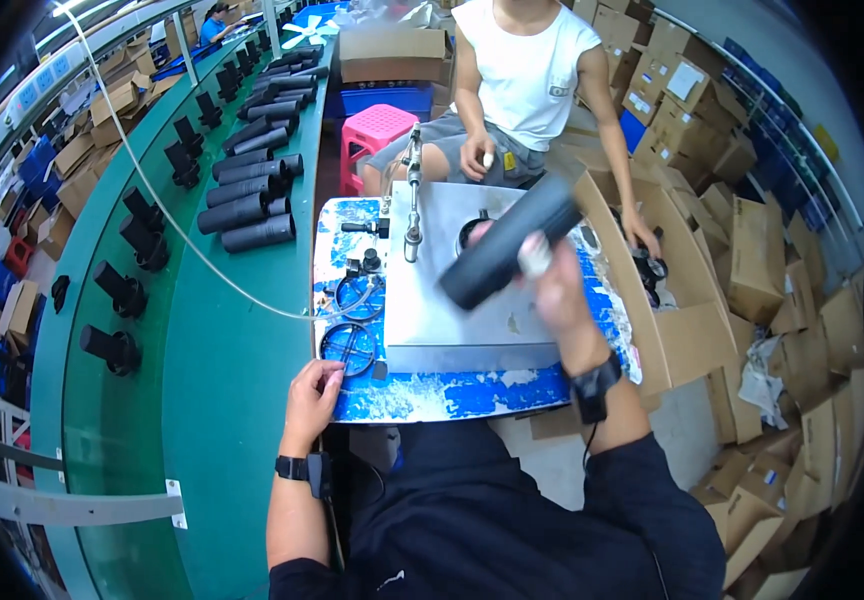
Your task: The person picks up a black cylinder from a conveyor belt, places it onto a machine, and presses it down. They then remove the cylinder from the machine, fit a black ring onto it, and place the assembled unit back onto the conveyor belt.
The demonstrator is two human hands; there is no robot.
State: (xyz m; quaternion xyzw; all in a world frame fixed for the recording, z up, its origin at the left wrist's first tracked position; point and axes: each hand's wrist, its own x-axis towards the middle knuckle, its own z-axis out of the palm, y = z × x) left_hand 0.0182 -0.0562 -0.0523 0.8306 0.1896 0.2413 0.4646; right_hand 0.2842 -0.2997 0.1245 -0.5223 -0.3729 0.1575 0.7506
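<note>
My left hand (314, 396) curls at the edge of the blue table (452, 397), its grip unclear; the metal post (413, 195) could be struck by the black tube (505, 248), grasped in my right hand (555, 290) above the metal box (432, 320), if swung hastily; bare green belt (237, 400) offers room left, the carton (692, 345) crowding right.

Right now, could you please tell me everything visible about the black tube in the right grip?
The black tube is a long cylinder with a dark surface, plastic-looking. It is blurred, so fine details are unclear. It slants from lower left to upper right in the picture, in front of the silver metal box. The right grip holds it from the right side. Whether it touches the box, I cannot tell.
</note>
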